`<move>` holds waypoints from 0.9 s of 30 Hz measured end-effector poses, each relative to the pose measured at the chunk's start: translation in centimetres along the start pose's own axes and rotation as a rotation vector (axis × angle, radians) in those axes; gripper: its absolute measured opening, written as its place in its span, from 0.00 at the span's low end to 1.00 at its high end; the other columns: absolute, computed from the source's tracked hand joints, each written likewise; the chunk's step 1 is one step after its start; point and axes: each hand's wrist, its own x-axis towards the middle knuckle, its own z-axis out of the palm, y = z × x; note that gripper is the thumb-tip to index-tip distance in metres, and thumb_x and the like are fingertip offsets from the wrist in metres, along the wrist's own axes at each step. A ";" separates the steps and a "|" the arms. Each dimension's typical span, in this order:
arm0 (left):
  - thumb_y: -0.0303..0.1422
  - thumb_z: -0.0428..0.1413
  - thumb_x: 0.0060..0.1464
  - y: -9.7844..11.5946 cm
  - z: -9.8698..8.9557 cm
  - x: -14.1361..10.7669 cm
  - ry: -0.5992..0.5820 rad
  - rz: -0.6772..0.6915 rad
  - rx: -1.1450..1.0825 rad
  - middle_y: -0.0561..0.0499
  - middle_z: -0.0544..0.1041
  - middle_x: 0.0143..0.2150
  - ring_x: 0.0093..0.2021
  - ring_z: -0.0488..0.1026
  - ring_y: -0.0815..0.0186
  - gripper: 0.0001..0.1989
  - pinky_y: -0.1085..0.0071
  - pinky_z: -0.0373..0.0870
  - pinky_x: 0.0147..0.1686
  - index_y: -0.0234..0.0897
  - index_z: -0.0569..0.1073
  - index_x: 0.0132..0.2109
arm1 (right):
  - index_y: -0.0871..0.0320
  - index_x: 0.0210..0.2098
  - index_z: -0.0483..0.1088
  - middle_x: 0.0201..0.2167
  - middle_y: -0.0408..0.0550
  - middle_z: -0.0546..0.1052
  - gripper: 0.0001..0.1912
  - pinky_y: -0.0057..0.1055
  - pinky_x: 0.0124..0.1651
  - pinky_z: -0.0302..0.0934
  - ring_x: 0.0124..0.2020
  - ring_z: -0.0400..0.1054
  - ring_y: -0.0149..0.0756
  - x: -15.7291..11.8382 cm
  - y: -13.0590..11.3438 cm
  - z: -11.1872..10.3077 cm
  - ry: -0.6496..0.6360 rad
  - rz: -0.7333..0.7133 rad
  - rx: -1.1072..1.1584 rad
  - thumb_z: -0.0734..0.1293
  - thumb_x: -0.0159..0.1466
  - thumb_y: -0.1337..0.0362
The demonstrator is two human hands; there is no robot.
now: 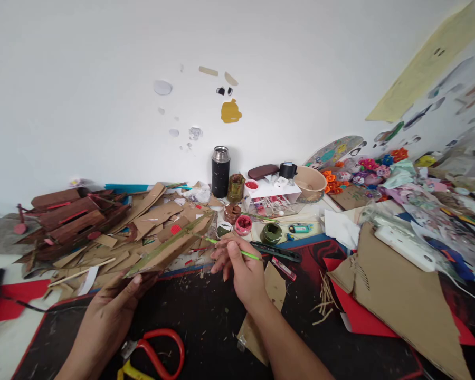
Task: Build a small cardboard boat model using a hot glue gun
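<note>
My left hand (113, 306) is closed on the lower end of a long cardboard piece (174, 250), which is tilted up to the right. Green paint covers part of its upper face and edge. Between the thumb and fingers of my right hand (239, 269) is a thin green paintbrush (245, 254), its tip close to the cardboard's right side. Just beyond that hand stand an open jar of dark green paint (271, 233) and a jar of pink-red paint (244, 224).
Red-handled scissors (162, 351) lie at the front. Cardboard scraps (154, 217) and a brown painted model (71, 216) fill the left. A black flask (220, 174) stands at the back; a large cardboard sheet (404, 290) lies right.
</note>
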 end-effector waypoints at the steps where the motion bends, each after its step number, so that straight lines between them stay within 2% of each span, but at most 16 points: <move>1: 0.43 0.79 0.36 0.0 0.0 0.0 -0.001 -0.006 0.004 0.46 0.89 0.42 0.51 0.85 0.48 0.22 0.59 0.83 0.56 0.40 0.84 0.38 | 0.57 0.38 0.79 0.29 0.49 0.81 0.28 0.24 0.17 0.57 0.20 0.75 0.35 0.0 0.0 0.0 -0.003 0.002 -0.005 0.71 0.67 0.36; 4: 0.44 0.79 0.35 0.1 0.0 0.1 -0.017 -0.008 0.018 0.45 0.89 0.45 0.54 0.84 0.46 0.23 0.59 0.81 0.59 0.40 0.85 0.39 | 0.57 0.39 0.79 0.29 0.48 0.81 0.28 0.24 0.17 0.57 0.20 0.75 0.35 0.2 0.0 0.0 0.020 0.000 -0.014 0.71 0.67 0.36; 9: 0.45 0.79 0.34 0.2 0.0 0.1 -0.024 -0.012 0.027 0.47 0.89 0.45 0.54 0.84 0.47 0.24 0.60 0.81 0.60 0.41 0.85 0.39 | 0.57 0.37 0.77 0.29 0.48 0.81 0.29 0.24 0.17 0.57 0.19 0.72 0.32 0.7 -0.4 -0.4 0.114 0.001 -0.019 0.71 0.66 0.35; 12: 0.47 0.79 0.34 0.3 0.1 0.0 -0.027 -0.005 0.047 0.46 0.89 0.44 0.55 0.84 0.45 0.24 0.57 0.81 0.60 0.41 0.86 0.38 | 0.57 0.36 0.77 0.29 0.48 0.82 0.29 0.24 0.17 0.57 0.19 0.72 0.33 0.8 -0.5 -0.5 0.131 0.003 -0.011 0.71 0.66 0.35; 17: 0.46 0.80 0.32 0.4 0.2 -0.2 -0.012 -0.001 0.033 0.46 0.89 0.42 0.56 0.83 0.41 0.23 0.51 0.81 0.61 0.41 0.85 0.35 | 0.57 0.38 0.77 0.27 0.47 0.81 0.29 0.24 0.17 0.57 0.18 0.72 0.33 0.4 -0.2 -0.1 0.052 0.012 0.008 0.70 0.67 0.35; 22: 0.45 0.80 0.34 0.3 0.1 -0.1 -0.027 -0.002 0.023 0.45 0.89 0.44 0.57 0.83 0.45 0.24 0.57 0.80 0.61 0.40 0.84 0.37 | 0.58 0.40 0.78 0.28 0.48 0.81 0.27 0.22 0.16 0.55 0.19 0.74 0.33 -0.3 0.4 0.4 -0.038 0.015 0.026 0.70 0.69 0.37; 27: 0.44 0.79 0.34 0.0 -0.2 0.1 -0.025 0.006 0.015 0.46 0.89 0.44 0.55 0.84 0.45 0.24 0.56 0.82 0.60 0.40 0.84 0.38 | 0.58 0.40 0.78 0.28 0.47 0.81 0.28 0.22 0.16 0.55 0.19 0.75 0.33 -0.2 0.6 0.3 -0.039 0.017 0.020 0.70 0.69 0.37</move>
